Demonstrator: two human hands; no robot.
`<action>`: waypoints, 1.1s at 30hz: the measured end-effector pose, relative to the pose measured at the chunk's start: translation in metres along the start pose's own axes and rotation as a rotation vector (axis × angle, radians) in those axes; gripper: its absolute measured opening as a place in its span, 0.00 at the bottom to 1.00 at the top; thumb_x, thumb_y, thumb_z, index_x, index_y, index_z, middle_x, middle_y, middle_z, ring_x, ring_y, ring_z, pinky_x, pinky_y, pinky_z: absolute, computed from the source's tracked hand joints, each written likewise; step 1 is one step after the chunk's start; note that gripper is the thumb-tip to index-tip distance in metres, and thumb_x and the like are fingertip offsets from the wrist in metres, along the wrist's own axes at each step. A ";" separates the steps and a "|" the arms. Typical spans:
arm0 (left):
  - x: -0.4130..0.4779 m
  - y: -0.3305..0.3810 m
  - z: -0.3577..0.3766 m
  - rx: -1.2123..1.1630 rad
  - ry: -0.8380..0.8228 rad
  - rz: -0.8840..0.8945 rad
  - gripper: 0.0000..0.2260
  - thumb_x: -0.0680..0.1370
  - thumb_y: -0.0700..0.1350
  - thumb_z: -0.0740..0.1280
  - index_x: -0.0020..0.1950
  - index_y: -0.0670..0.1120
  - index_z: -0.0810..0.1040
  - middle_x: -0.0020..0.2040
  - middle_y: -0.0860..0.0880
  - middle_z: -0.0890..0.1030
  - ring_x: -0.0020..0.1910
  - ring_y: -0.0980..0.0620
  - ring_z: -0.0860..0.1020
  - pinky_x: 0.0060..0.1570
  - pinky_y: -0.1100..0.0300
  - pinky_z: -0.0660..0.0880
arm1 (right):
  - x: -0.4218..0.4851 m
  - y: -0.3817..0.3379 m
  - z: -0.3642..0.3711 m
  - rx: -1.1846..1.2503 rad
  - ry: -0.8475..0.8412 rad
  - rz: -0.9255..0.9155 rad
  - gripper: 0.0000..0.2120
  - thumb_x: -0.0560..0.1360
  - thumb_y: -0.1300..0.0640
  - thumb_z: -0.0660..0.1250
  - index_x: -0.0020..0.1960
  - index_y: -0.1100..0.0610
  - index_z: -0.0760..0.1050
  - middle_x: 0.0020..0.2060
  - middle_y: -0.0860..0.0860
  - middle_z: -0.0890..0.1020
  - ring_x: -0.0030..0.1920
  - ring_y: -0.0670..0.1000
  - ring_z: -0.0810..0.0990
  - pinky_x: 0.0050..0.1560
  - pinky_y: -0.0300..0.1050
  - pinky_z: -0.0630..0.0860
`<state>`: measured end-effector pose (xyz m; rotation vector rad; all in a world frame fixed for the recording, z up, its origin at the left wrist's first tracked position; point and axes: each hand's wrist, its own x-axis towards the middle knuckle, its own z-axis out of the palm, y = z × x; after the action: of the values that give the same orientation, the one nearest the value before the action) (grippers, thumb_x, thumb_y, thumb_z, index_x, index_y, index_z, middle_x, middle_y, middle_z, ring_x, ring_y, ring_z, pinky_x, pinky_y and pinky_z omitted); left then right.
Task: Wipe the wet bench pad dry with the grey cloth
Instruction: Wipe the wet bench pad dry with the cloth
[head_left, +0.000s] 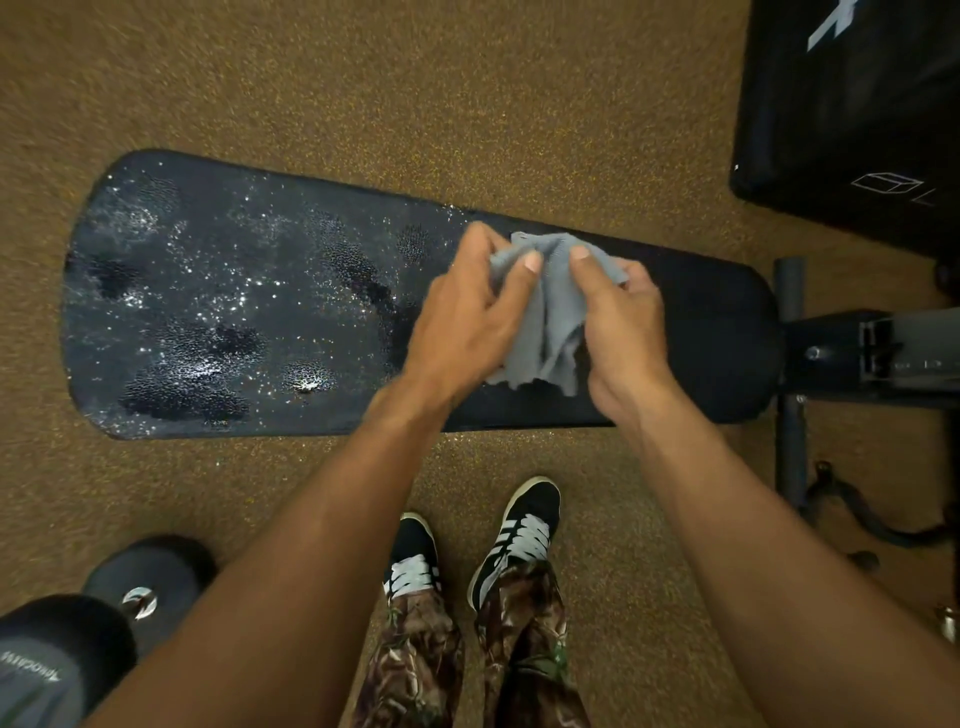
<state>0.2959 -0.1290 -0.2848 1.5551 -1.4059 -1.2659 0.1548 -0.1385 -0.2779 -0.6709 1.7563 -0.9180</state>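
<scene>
A long black bench pad lies across the view in front of me. Its left and middle parts glisten with water drops and small pools, while the right end looks matt and dark. Above the pad's right half both hands hold a crumpled grey cloth between them. My left hand pinches the cloth's left side between thumb and fingers. My right hand grips its right side, thumb on top. Whether the cloth's lower edge touches the pad I cannot tell.
The bench's dark metal frame and crossbar stick out at the right end. A large black padded block stands at the upper right. A dumbbell lies on the brown speckled floor at the lower left. My shoes stand near the pad's front edge.
</scene>
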 end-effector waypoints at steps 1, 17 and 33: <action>-0.003 0.007 0.005 0.040 -0.033 0.003 0.12 0.81 0.58 0.61 0.53 0.50 0.71 0.39 0.54 0.79 0.41 0.48 0.79 0.41 0.50 0.75 | -0.004 0.002 0.002 0.133 -0.094 0.028 0.18 0.77 0.47 0.70 0.59 0.59 0.78 0.51 0.58 0.85 0.51 0.55 0.85 0.53 0.57 0.82; 0.034 -0.017 -0.006 -0.446 -0.149 -0.298 0.12 0.81 0.57 0.69 0.51 0.48 0.83 0.49 0.51 0.84 0.46 0.55 0.81 0.47 0.59 0.76 | 0.008 -0.005 -0.013 0.556 -0.448 0.291 0.30 0.74 0.54 0.63 0.71 0.69 0.68 0.69 0.69 0.71 0.69 0.67 0.72 0.69 0.66 0.68; 0.050 -0.036 -0.001 0.718 0.222 0.142 0.14 0.85 0.55 0.56 0.62 0.51 0.76 0.53 0.48 0.84 0.54 0.40 0.79 0.44 0.49 0.71 | 0.029 -0.021 -0.005 0.225 -0.018 0.002 0.05 0.82 0.56 0.63 0.57 0.52 0.76 0.50 0.51 0.85 0.51 0.53 0.84 0.53 0.55 0.81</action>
<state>0.3058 -0.1709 -0.3284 1.9265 -1.8916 -0.4862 0.1410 -0.1711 -0.2747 -0.5291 1.6080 -1.0858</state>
